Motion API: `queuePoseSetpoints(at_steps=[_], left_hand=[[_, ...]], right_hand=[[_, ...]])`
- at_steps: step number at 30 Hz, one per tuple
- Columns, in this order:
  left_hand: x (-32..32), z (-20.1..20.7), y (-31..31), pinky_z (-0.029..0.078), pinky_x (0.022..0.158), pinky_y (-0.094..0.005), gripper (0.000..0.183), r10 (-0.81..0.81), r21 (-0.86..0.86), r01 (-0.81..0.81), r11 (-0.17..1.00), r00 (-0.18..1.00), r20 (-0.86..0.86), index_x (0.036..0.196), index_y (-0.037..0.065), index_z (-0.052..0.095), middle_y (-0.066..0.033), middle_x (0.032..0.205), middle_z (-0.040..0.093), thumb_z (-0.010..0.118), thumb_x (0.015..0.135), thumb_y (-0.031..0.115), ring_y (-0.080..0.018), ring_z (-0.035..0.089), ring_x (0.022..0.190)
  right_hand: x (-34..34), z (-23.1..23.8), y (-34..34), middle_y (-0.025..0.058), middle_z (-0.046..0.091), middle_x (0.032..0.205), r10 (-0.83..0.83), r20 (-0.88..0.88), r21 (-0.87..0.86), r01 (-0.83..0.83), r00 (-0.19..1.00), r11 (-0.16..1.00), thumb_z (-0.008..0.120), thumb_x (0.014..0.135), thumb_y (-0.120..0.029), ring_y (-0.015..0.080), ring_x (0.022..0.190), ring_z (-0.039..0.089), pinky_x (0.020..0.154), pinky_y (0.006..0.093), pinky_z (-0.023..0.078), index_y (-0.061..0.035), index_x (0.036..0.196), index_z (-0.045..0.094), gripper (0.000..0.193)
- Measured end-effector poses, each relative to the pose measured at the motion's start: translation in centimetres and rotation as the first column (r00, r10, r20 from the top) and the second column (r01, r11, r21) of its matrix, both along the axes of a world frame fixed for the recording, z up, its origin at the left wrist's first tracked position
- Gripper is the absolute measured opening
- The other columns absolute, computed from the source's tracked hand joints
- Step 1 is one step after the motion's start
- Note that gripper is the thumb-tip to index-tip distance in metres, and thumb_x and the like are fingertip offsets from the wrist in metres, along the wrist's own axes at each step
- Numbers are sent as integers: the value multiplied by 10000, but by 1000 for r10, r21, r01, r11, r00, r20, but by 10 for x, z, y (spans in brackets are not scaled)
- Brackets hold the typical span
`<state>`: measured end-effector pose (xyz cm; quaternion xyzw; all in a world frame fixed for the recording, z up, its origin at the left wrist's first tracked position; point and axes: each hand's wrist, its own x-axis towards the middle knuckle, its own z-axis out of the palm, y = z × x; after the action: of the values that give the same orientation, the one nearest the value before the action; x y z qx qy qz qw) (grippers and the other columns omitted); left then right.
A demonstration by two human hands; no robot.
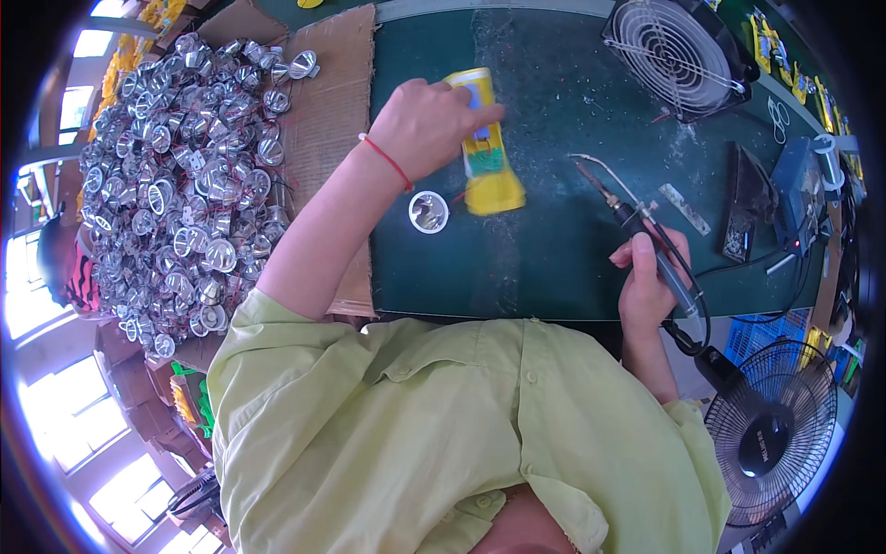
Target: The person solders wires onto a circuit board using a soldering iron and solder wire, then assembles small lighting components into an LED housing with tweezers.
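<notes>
My left hand [426, 122] is closed on the upper part of a yellow plastic housing [496, 194], its fingers across the top. Inside the housing show a blue part [481, 95] and a green circuit board [485, 162]. Just left of the housing's lower end, a round silver reflector [429, 213] with a white rim faces up on the green table. Off to the right, my right hand [648, 282] grips a soldering iron [637, 224] by its dark handle. The iron points up and left toward the housing, with its tip apart from it; a thin curved wire guide runs alongside.
A large heap of silver reflectors [185, 198] with red wires fills the left, beside a cardboard sheet [330, 138]. A square metal fan [669, 55] stands at the back right. Near the right edge are a blue soldering station [799, 189], a black tray [746, 203] and a metal strip [685, 209].
</notes>
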<state>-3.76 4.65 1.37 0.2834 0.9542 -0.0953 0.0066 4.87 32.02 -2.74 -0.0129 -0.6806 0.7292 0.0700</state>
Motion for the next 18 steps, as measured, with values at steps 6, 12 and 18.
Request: queuePoseSetpoints(at_steps=[6, 12, 18], left_hand=[[54, 2, 16, 483, 583, -328, 310, 235, 326, -231, 917, 972, 27, 983, 97, 628, -48, 767, 573, 692, 710, 228, -212, 587, 675], [60, -22, 19, 453, 567, -310, 141, 373, 872, -257, 417, 923, 94, 852, 72, 679, -55, 775, 583, 675, 717, 112, -201, 562, 697], [50, -25, 31, 454, 625, -278, 115, 414, 836, -285, 470, 907, 76, 816, 69, 695, -57, 782, 594, 701, 706, 103, -178, 555, 732]], right_hand=[[-1, 7, 19, 111, 583, 666, -98, -79, 29, 101, 992, 994, 574, 818, -63, 143, 531, 571, 501, 223, 462, 41, 959, 499, 190], [-6, 15, 10, 113, 580, 656, -44, -90, 34, 47, 995, 998, 572, 816, -69, 148, 535, 575, 507, 229, 468, 44, 966, 496, 203], [-5, 9, -14, 110, 580, 713, 98, -92, 49, -94, 991, 994, 609, 799, -51, 131, 560, 586, 520, 224, 484, 40, 949, 505, 203]])
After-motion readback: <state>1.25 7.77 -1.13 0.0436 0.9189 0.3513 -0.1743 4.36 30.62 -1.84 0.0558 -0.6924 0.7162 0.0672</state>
